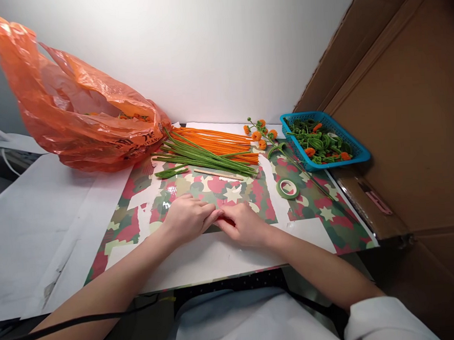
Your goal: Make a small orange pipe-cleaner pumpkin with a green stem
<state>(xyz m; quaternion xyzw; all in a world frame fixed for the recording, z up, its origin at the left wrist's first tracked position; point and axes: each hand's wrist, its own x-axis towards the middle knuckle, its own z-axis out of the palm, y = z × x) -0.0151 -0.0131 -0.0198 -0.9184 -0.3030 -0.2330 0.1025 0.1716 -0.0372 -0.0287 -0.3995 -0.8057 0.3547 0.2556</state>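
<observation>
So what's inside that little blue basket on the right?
The blue basket holds a heap of curled green pipe-cleaner pieces with a few orange pompom-like bits among them. Whatever lies beneath the heap, and the basket's floor, is covered.

Bright even light from above, white wall (219, 47) glowing; soft short shadows, wide-angle bending at edges, dim lower corners
</observation>
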